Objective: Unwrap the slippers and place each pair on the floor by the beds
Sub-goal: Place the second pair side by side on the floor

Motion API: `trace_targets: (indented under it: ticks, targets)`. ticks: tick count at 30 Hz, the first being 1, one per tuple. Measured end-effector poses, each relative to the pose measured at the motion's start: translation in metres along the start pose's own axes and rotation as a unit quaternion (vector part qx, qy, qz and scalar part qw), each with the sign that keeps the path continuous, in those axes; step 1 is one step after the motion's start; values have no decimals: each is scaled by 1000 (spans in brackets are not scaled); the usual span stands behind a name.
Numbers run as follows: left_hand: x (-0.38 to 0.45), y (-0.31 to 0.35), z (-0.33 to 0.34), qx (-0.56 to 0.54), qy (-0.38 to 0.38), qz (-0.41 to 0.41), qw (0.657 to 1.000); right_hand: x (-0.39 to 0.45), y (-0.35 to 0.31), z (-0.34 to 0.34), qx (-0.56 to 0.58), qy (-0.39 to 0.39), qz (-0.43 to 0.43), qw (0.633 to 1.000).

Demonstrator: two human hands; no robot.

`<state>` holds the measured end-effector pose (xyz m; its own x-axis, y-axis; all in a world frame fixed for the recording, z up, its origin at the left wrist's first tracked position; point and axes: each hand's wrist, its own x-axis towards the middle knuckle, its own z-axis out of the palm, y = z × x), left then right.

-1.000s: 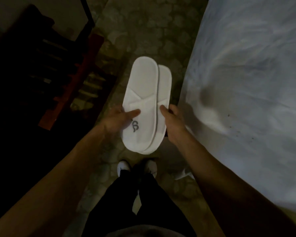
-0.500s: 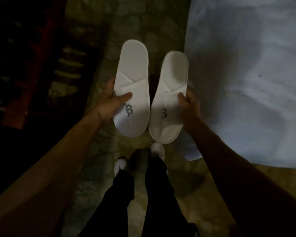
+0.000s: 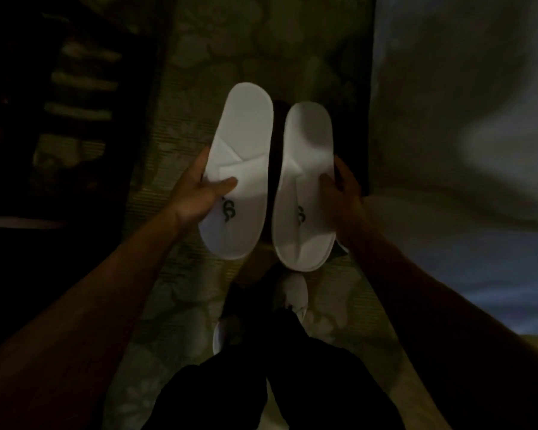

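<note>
Head camera looking straight down into a dim room, and underfoot we have a mottled, stone-patterned greenish floor [image 3: 230, 48] running up the middle of the shot. Off to the right, a pale, rumpled bedsheet [image 3: 463, 119] drapes over the bed edge and fills that whole side. Off to the left, a dark wooden piece of furniture with horizontal slats [image 3: 81, 82], mostly lost in shadow, too dark to say what it is. Now the pair: two flat white fabric slippers, unwrapped, held side by side above the floor with a narrow dark gap between them, not touching. The left white slipper [image 3: 239, 169] runs lengthwise up the frame, its long axis tipped slightly to the right at the top, the rounded end with the dark printed logo nearest the person. The left hand [image 3: 196, 197] grips it at the outer edge, thumb pressed across the folded strap. The right white slipper [image 3: 305, 187] lies nearly parallel, sitting a touch lower in the frame, logo end likewise toward the person. The right hand [image 3: 342, 190] clasps its outer edge, fingers curled over the strap. Below them, dark trouser legs [image 3: 292, 383] and a white shoe [image 3: 292, 293] stand on the floor, just beneath the slippers' near ends.
</note>
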<state>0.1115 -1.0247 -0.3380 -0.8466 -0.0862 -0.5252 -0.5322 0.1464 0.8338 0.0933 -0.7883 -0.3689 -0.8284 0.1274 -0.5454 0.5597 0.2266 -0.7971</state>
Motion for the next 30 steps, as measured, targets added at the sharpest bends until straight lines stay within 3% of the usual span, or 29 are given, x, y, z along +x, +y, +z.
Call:
trace_targets:
  ticks: [13, 21, 30]
  targets:
    - [143, -162, 64, -39, -12, 12, 999, 143, 145, 27, -32, 81, 11, 996]
    - [189, -213, 100, -14, -56, 59, 997, 185, 196, 19, -58, 65, -18, 996]
    - [202, -224, 122, -8, -80, 128, 988, 196, 216, 10, -93, 113, -90, 985]
